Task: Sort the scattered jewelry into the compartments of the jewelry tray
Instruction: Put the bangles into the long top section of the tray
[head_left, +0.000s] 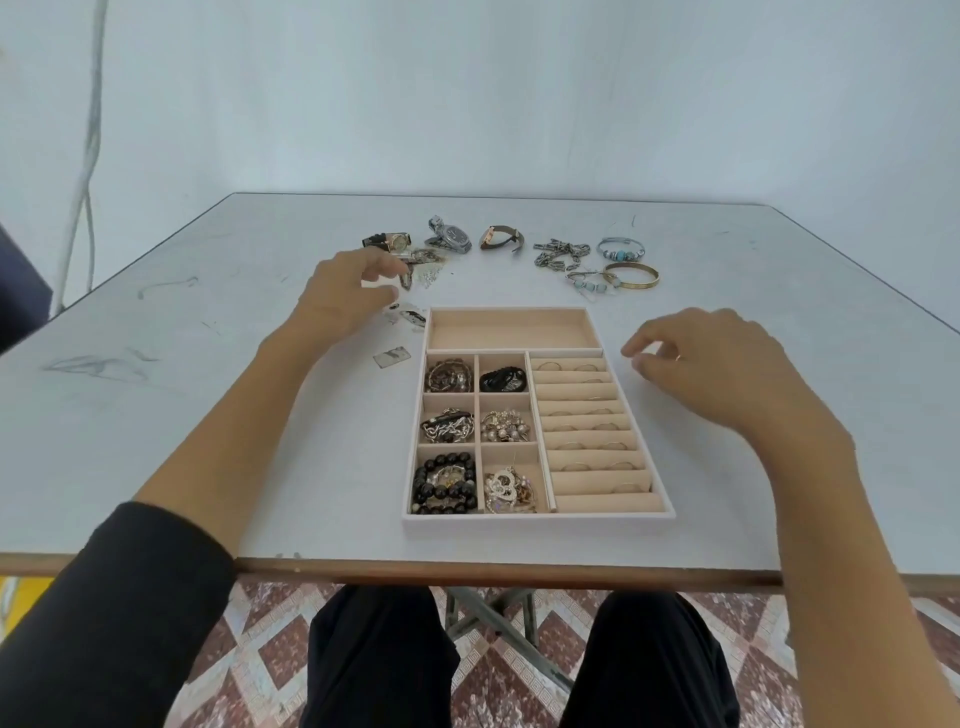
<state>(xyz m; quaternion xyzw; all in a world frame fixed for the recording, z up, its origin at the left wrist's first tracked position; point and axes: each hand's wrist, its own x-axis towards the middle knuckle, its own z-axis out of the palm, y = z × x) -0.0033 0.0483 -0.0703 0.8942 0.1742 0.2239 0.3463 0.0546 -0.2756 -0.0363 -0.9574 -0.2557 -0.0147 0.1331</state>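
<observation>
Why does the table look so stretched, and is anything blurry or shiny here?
Head view: the wide lens splays the edges of the table outward toward the camera. The light is soft and even, with only faint shadow around the jewelry tray and no glare. The fingertips of the left hand look smeared, and the far gold bangle is soft, its fine detail lost.

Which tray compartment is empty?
The long compartment across the far end of the beige jewelry tray; the six small squares hold jewelry and the ring rolls hold rings.
</observation>
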